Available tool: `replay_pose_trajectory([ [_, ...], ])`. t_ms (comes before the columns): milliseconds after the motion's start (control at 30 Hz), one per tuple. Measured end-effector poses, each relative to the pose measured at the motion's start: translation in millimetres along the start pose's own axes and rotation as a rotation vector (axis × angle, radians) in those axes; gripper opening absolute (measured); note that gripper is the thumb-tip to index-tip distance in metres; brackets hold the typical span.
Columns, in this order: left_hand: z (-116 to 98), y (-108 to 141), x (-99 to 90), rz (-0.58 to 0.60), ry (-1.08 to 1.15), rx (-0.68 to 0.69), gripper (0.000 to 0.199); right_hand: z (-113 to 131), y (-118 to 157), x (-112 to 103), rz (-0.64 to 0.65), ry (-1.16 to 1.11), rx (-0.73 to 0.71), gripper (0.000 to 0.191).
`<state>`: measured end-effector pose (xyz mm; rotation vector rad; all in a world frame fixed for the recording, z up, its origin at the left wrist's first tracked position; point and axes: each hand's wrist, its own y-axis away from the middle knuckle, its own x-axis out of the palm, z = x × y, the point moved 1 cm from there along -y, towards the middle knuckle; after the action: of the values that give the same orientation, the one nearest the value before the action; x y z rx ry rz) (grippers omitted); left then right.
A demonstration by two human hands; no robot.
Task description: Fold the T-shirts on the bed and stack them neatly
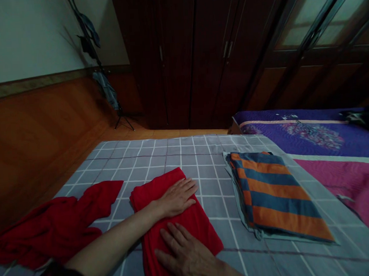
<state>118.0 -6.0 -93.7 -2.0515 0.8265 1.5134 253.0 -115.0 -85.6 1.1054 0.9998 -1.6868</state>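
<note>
Already folded into thick bundle, red cloth lies mid-sheet; left hand and right hand flat on top, grasping nothing; striped cloth folded at right; crumpled red fabric at left not yet folded.

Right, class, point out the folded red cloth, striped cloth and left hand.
Folded red cloth [197,223], head view: bare top surface.
Striped cloth [275,189], head view: middle of top.
Left hand [174,199], head view: back of the hand.

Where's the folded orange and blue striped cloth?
In the head view, the striped cloth lies on the grey checked bedsheet, right of the folded red cloth.
</note>
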Motion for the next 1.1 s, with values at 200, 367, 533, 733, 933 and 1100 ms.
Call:
replay_pose_trajectory([
  [200, 15, -1, -5.5, 0.035, -0.062, -0.053, 0.067, -8, -2, 14, -0.079, 0.223, -0.082, 0.049],
  [367, 45, -10, -10.7, 0.019, -0.078, -0.174, 0.062, -9, -5, 19, -0.128, 0.336, -0.095, 0.043],
  [533, 61, -14, -8.6, -0.113, 0.053, -0.24, 0.051, -9, -7, 17, -0.127, 0.339, -0.11, 0.041],
  [733, 64, -18, -18.3, -0.31, 0.112, -0.42, 0.023, -10, -4, 15, -0.058, 0.219, -0.089, 0.044],
  [933, 61, -30, -29.0, -0.301, 0.039, -0.503, 0.01, -8, -4, 13, -0.024, 0.186, -0.073, 0.044],
  [1100, 61, -40, -30.2, -0.281, -0.005, -0.561, 0.008, -8, -3, 15, -0.005, 0.142, -0.068, 0.045],
])
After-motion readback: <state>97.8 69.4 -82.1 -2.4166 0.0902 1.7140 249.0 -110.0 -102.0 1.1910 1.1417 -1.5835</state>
